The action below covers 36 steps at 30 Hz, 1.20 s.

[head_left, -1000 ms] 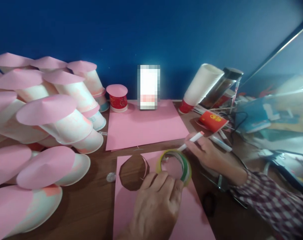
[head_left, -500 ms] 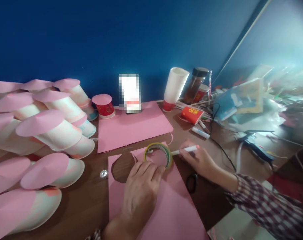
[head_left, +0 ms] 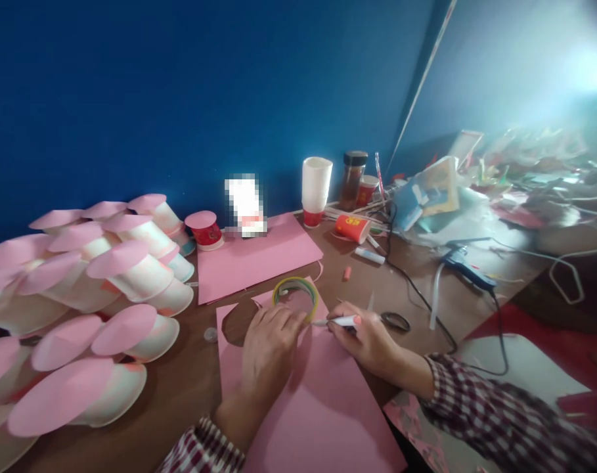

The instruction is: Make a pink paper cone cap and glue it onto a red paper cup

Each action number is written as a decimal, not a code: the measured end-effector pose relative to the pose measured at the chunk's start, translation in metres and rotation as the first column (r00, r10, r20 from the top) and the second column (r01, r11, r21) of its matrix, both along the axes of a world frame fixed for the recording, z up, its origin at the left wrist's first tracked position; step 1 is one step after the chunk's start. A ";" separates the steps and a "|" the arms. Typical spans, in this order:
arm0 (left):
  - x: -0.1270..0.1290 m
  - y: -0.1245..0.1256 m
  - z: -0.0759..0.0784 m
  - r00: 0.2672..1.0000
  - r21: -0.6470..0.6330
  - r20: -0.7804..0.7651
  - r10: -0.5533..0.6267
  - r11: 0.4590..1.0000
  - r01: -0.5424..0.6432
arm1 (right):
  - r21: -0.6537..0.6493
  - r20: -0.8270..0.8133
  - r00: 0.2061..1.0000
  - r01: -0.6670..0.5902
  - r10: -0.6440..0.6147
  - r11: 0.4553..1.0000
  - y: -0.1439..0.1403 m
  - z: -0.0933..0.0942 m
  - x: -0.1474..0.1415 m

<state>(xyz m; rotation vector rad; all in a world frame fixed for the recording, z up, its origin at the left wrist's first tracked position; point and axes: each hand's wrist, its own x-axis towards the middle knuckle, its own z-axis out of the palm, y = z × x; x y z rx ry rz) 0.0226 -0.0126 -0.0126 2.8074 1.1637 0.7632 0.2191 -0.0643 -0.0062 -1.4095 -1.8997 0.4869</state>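
A pink paper sheet point(head_left: 322, 401) lies in front of me, with a round hole cut near its upper left corner. On its top edge rests a roll of tape point(head_left: 310, 299) with a yellow-green rim. My left hand point(head_left: 269, 348) presses the roll onto the sheet, its fingers bent over the near rim. My right hand point(head_left: 374, 343) pinches a white marker point(head_left: 346, 320), with its tip by the roll's lower right edge. Just right of that hand lie scissors point(head_left: 395, 321) with black handles, partly hidden.
Several cups with pink paper cone tops point(head_left: 123, 263) crowd the left side. Behind are more pink sheets point(head_left: 263, 256), a bright phone-like screen, blurred out, stacked white cups point(head_left: 316, 184) and a dark bottle point(head_left: 352, 180). A glue gun point(head_left: 468, 269) with its cable lies at right.
My right hand has brought the marker around the roll from its right side to its lower right edge. The left hand stays on the roll. My view has turned slightly right.
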 end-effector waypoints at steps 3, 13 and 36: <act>0.001 -0.001 0.001 1.000 0.019 0.000 0.013 1.000 -0.013 | 0.010 -0.040 0.998 0.045 -0.045 0.999 -0.008 0.005 0.001; 0.004 0.007 0.048 0.913 -0.226 -0.407 -0.016 0.971 -0.083 | 0.169 0.166 0.975 -0.179 0.151 0.969 -0.030 0.019 -0.006; 0.032 0.048 0.085 0.736 -0.516 -0.559 -0.382 0.855 0.052 | 0.130 0.619 0.769 -0.306 0.164 0.943 -0.012 0.011 -0.076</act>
